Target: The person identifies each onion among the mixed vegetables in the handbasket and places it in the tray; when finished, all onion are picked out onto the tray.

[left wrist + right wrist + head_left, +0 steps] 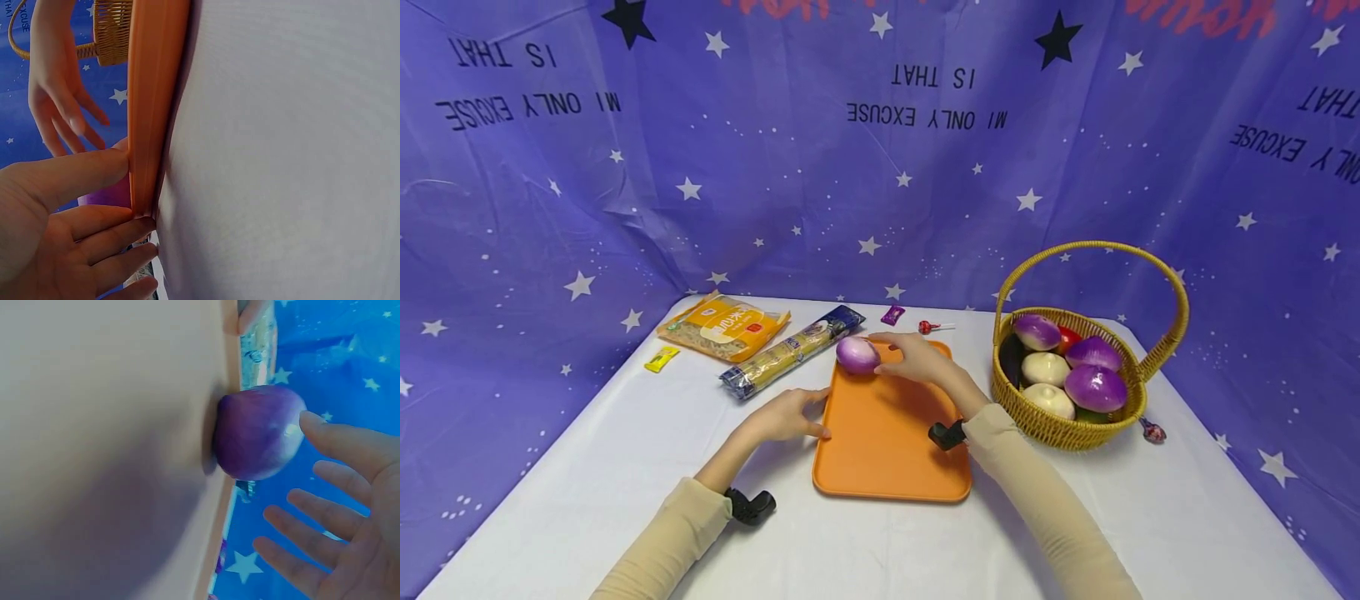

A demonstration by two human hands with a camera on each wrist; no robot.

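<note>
A purple onion (pixel 857 355) sits on the far left corner of an orange tray (pixel 891 442) on the white table. Just right of that onion is my right hand (pixel 917 360), its fingers spread and loosely extended. The right wrist view shows the thumb tip (pixel 312 422) right at the onion's (pixel 259 432) surface, while the other fingers stand apart from it. My left hand (pixel 786 414) is at the tray's left side, thumb and fingertips against its edge (pixel 150 125) without wrapping round it.
To the right stands a tall-handled wicker basket (pixel 1067 437) of onions and other vegetables, with a dark-wrapped lollipop (pixel 1153 431) beside it. Back left lie an orange food bag (pixel 726 325), a long pasta pack (pixel 793 352) and a yellow candy (pixel 662 359). Behind the tray are a purple candy (pixel 892 315) and a red lollipop (pixel 929 327).
</note>
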